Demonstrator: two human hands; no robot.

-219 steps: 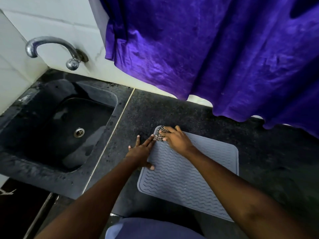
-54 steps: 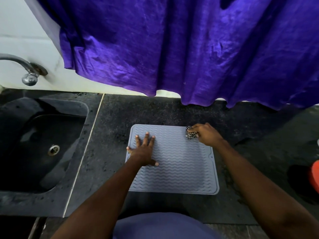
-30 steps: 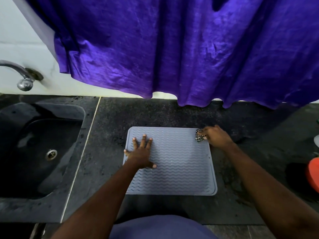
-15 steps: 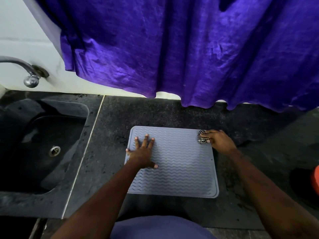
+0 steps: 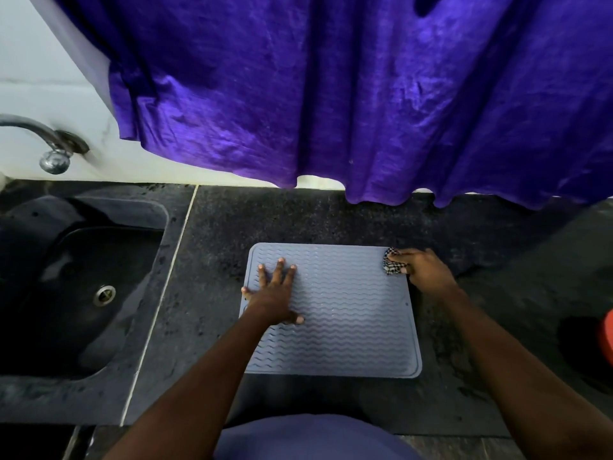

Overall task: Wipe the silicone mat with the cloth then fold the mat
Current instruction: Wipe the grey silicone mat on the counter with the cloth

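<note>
Purple curtain cloth (image 5: 365, 94) hangs across the far side of a dark speckled stone counter (image 5: 331, 214), its hem falling just short of the surface, with a black sink (image 5: 83, 287) sunk into the counter at left and a metal tap (image 5: 49, 147) on the pale wall above it. Near the middle of the counter a grey silicone mat (image 5: 348, 327) lies flat and unfolded, its wavy ribs running left to right. The left hand (image 5: 275, 297) rests on the mat's left portion, palm down and fingers spread apart, pinning the sheet to the stone. The right hand (image 5: 424, 270) sits at the mat's far right corner, fingers drawn together and clamped on a small bunched black-and-white checked cloth (image 5: 391, 265), which presses on the mat just inside its raised rim. The job appears to be at the wiping stage, with the fold not yet begun. To do this pass well, the cloth would best travel along the ribs rather than across them, so that it reaches into the grooves, with firm downward pressure and overlapping strokes worked from the far edge toward the near one. The pinning hand will likely need to shift so the patch beneath it gets cleaned too. The thin, flexible mat may creep or buckle if that hold slackens.
</note>
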